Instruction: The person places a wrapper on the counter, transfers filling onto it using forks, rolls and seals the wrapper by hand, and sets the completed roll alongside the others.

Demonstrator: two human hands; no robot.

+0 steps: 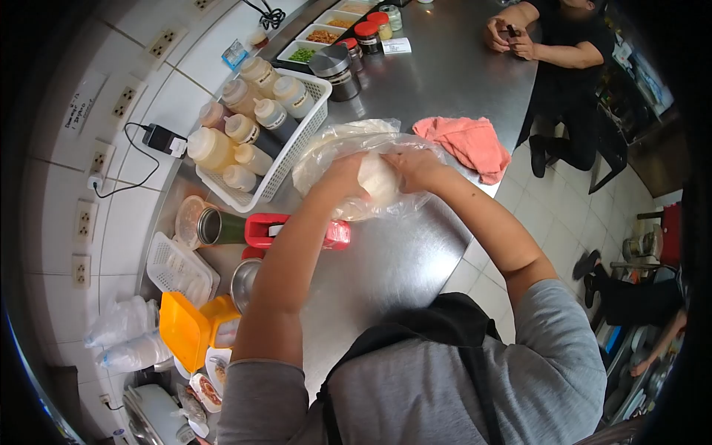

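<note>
A clear plastic bag (423,202) lies on the steel worktop, with a pale, rounded mass (378,180) in it that looks like dough or flour. My left hand (347,176) is at the bag's left side, its fingers curled in at the plastic against the pale mass. From the right, my right hand (414,169) reaches in with bent fingers gathered on the plastic. Folds of the bag hide some fingertips of both hands. Just beyond my right hand lies a crumpled pink cloth (467,144).
A white basket (322,93) of squeeze bottles stands left of the bag. Nearer me are a red-handled item (259,228), a metal bowl (243,285) and a yellow container (184,326). Jars (367,37) and topping trays (304,53) stand farther back. A person (571,44) sits across the worktop's right edge.
</note>
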